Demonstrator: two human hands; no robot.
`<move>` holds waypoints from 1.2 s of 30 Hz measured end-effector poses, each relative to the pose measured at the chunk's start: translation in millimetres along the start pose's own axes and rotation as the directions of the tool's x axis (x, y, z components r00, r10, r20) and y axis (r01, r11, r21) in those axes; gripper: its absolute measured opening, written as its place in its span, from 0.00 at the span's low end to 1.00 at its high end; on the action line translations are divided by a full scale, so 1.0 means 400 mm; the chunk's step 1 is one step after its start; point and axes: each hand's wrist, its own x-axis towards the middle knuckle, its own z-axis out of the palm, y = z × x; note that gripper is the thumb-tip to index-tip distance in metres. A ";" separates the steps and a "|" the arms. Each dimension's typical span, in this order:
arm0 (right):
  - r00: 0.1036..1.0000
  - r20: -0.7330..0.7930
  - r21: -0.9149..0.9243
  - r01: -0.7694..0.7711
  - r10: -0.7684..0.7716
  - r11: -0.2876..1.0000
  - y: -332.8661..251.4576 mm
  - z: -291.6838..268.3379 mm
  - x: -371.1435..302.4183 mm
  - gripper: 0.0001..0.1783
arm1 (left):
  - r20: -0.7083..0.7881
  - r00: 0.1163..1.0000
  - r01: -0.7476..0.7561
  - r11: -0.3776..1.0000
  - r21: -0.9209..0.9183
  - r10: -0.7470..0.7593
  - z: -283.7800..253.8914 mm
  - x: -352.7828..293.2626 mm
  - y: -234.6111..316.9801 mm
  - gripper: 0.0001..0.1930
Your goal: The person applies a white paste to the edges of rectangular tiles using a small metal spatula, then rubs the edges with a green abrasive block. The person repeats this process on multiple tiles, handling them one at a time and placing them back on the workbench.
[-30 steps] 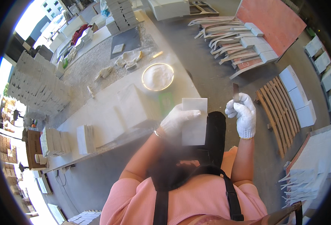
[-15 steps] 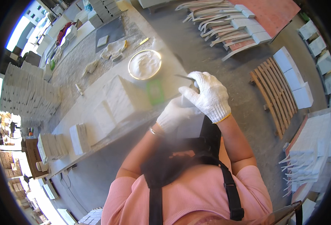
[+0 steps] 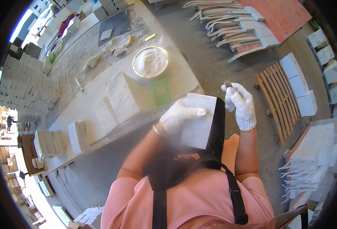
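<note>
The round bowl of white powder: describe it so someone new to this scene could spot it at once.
Start at the long pale worktable running up the left of the picture. Near its closer end, past the big white marble block and above a small green card, sits the round bowl of white powder. It is the only round, metal-rimmed thing among square tiles.

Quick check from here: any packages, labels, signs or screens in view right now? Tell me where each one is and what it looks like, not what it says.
Green card or label: lies flat on the pale worktable, just below the round bowl of white powder; a small upright rectangle, green with pale print too small to make out.
No other labels, packages, signs or screens show clearly.
</note>
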 end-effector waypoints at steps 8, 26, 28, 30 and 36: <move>0.971 0.234 -0.017 -0.038 0.041 0.999 0.021 0.059 0.006 0.15 | -0.039 0.999 -0.008 0.989 0.149 0.014 -0.031 0.006 -0.026 0.25; 0.945 0.328 0.312 -0.123 0.014 0.942 0.040 0.210 0.000 0.12 | -0.321 0.886 0.126 0.493 0.861 0.334 -0.024 -0.230 0.151 0.23; 0.922 0.383 0.272 -0.180 0.065 0.945 0.034 0.257 0.005 0.11 | -0.327 0.906 0.146 0.526 0.838 0.270 -0.071 -0.260 0.223 0.22; 0.890 0.447 0.249 -0.217 0.087 0.944 0.030 0.294 0.013 0.11 | -0.354 0.910 0.197 0.526 0.827 0.216 -0.092 -0.282 0.263 0.22; 0.934 0.356 0.241 -0.127 0.035 0.962 0.026 0.287 0.105 0.14 | -0.421 0.887 0.177 0.702 0.690 0.191 -0.101 -0.282 0.221 0.19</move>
